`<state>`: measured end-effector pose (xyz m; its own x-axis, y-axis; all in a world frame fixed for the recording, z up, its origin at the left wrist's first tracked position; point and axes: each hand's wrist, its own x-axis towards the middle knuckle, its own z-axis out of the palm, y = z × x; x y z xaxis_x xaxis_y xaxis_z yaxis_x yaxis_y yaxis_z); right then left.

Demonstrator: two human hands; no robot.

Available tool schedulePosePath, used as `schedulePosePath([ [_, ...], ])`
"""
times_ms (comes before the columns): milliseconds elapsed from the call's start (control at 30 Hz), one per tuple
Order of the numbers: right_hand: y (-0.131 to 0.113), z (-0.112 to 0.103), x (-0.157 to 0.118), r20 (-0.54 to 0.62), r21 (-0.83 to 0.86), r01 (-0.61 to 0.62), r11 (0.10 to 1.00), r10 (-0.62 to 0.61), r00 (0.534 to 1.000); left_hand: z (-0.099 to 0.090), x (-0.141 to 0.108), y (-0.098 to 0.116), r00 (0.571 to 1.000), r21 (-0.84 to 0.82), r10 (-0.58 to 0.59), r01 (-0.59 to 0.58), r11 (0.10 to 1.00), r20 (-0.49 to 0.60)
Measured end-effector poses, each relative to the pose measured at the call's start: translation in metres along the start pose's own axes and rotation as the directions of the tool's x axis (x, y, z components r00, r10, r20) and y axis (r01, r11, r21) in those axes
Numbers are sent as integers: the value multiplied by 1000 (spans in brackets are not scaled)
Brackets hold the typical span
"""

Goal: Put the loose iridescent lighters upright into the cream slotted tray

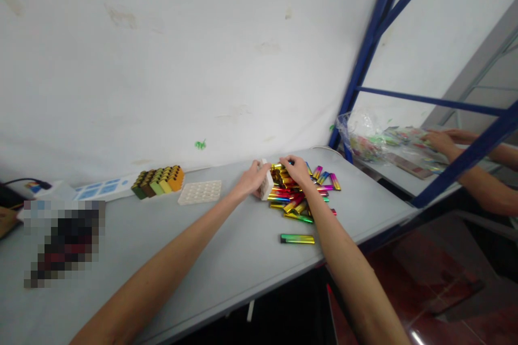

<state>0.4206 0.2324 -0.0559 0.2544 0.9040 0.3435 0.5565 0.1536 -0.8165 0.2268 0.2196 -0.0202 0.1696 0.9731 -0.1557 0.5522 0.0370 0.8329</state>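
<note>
My left hand (pixel 254 178) grips a white plastic tray (pixel 266 187), tipped up on its side at the left edge of a heap of shiny lighters (pixel 294 204). The lighters are gold, red, green, blue and purple. Over the back of that heap, my right hand (pixel 297 170) has its fingers closed on what looks like a lighter, mostly hidden by the fingers. One green-and-yellow lighter (pixel 297 239) lies apart, nearer the table's front edge.
A second white tray with rows of holes (pixel 200 192) lies flat to the left. Beyond it stands a block of green, brown, yellow and orange lighters (pixel 157 181) by a white box (pixel 101 188). A blue metal frame (pixel 356 86) rises at right; another person's hands (pixel 443 145) work behind it.
</note>
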Motion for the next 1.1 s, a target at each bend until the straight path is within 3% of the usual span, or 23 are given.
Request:
schedulePosePath([
  [133, -1, -2, 0, -4, -3, 51, 999, -51, 999, -1, -1, 0, 998, -23, -17, 19, 1000, 63],
  [333, -1, -5, -1, 11, -4, 104, 995, -104, 995, -4, 1, -4, 997, -12, -19, 20, 1000, 73],
  [1100, 2, -15, -1, 131, -161, 162, 974, -141, 981, -14, 5, -11, 995, -17, -34, 36, 999, 94],
])
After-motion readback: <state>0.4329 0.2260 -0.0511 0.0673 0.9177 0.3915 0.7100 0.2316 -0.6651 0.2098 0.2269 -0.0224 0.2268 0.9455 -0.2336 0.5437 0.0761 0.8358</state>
